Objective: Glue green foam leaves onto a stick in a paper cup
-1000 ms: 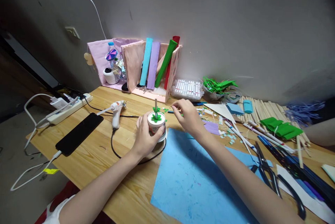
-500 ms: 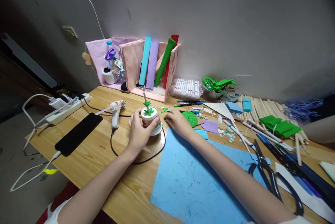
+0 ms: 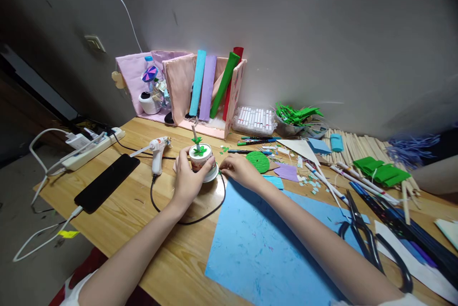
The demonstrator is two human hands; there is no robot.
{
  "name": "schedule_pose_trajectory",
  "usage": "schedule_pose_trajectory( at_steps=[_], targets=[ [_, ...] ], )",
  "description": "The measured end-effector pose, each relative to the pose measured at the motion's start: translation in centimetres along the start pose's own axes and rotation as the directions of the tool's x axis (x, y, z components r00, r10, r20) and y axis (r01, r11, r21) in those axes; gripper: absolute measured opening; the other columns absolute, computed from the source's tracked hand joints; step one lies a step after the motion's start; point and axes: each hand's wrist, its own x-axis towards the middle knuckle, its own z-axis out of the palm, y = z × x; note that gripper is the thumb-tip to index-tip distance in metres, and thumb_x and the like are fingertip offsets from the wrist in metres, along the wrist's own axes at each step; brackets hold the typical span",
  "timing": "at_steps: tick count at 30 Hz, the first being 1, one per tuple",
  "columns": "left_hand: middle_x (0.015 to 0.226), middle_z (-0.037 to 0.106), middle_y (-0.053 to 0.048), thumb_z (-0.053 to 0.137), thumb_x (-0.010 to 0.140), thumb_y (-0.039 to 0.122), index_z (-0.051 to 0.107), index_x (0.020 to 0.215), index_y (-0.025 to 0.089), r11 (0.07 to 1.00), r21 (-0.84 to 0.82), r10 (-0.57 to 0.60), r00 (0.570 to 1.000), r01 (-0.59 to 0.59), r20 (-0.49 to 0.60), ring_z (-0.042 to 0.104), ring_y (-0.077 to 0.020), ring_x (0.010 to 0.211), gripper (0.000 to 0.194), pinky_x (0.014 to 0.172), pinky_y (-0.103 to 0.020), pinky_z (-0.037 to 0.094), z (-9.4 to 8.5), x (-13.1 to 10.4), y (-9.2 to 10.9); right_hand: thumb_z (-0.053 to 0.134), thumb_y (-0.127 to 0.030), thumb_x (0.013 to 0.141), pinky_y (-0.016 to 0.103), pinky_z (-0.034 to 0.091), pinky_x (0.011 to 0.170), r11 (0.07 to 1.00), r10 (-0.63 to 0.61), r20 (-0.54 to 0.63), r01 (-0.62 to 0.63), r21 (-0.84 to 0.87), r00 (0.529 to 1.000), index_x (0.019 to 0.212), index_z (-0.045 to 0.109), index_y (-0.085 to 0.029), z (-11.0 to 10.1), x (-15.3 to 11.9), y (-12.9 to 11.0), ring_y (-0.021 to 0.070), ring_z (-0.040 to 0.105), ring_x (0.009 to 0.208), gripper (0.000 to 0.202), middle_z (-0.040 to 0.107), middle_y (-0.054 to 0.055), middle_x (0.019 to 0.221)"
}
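Note:
My left hand (image 3: pixel 189 177) is wrapped round a small cup (image 3: pixel 201 152) with a white top and a white base, tilted slightly to the left. A thin grey stem (image 3: pixel 196 140) with green paper leaves rises from the cup's top. Just right of the base is my right hand (image 3: pixel 238 168), its fingers pinched together; what is between the fingertips is too small to make out. A white glue gun (image 3: pixel 157 153) stands left of my left hand. Tiny green leaf scraps (image 3: pixel 224 149) lie behind my right hand, and a green round piece (image 3: pixel 257 162) lies to its right.
A blue sheet (image 3: pixel 265 244) lies under my right forearm, with black scissors (image 3: pixel 365 234) at its right. A phone (image 3: pixel 107 183) and a power strip (image 3: pixel 95 148) are at left. Behind stand a pink box (image 3: pixel 181 91) with coloured paper rolls and a marker case (image 3: pixel 255 121).
My right hand has moved a little left, closer to the cup's base. In my left hand the cup has shifted slightly left, and its stem leans further left.

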Motion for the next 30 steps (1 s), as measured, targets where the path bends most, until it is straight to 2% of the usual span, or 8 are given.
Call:
schedule_pose_trajectory(
  at_steps=[13,17,23,26,30],
  targets=[
    [0.109,0.057,-0.008,0.068,0.07,0.045,0.048,0.105,0.021,1.0,-0.008,0.005,1.0,-0.005,0.017,0.052,-0.0229,0.106,0.046,0.094,-0.039,0.038,0.1,0.0,-0.1,0.061,-0.007,0.078,0.024,0.039,0.064,0.999,0.007,0.05,-0.009,0.044,0.999,0.072,0.061,-0.015,0.6,-0.1,-0.9,0.0151,0.053,0.072,0.01,0.058,0.003,0.075],
    [0.107,0.057,-0.008,0.069,0.067,0.048,0.047,0.103,0.02,1.0,-0.002,-0.01,1.0,0.01,0.029,0.052,-0.024,0.106,0.051,0.094,-0.041,0.038,0.2,0.0,-0.2,0.058,-0.006,0.076,0.026,0.039,0.066,0.999,0.029,0.001,-0.029,0.041,1.0,0.071,0.059,-0.016,-0.1,-0.1,-1.2,0.0159,0.053,0.074,0.011,0.059,0.004,0.076],
    [0.103,0.055,-0.007,0.073,0.062,0.05,0.043,0.099,0.02,0.999,-0.033,-0.026,0.996,0.029,0.084,0.054,-0.0239,0.103,0.056,0.089,-0.039,0.041,0.2,-0.3,-0.2,0.054,-0.011,0.079,0.024,0.044,0.059,0.983,0.151,-0.086,-0.14,0.121,0.985,0.077,0.059,-0.015,-2.0,0.3,-0.5,0.0137,0.059,0.064,0.007,0.065,0.003,0.073],
    [0.102,0.055,-0.006,0.072,0.063,0.049,0.042,0.1,0.021,0.998,-0.054,-0.033,0.995,0.038,0.091,0.054,-0.0235,0.103,0.055,0.089,-0.039,0.042,0.2,-0.4,-0.2,0.056,-0.014,0.078,0.024,0.046,0.059,0.978,0.165,-0.061,-0.155,0.142,0.984,0.076,0.062,-0.015,-2.4,0.4,0.2,0.0144,0.062,0.065,0.006,0.067,0.004,0.072],
    [0.101,0.056,-0.006,0.072,0.063,0.049,0.042,0.1,0.021,0.995,-0.079,-0.057,0.997,0.061,0.053,0.054,-0.0237,0.102,0.056,0.089,-0.039,0.041,0.2,-0.2,-0.3,0.065,-0.014,0.073,0.024,0.044,0.059,0.987,0.111,0.011,-0.112,0.116,0.994,0.075,0.067,-0.015,-1.8,0.3,0.6,0.015,0.061,0.065,0.003,0.067,0.004,0.073]
  ],
)
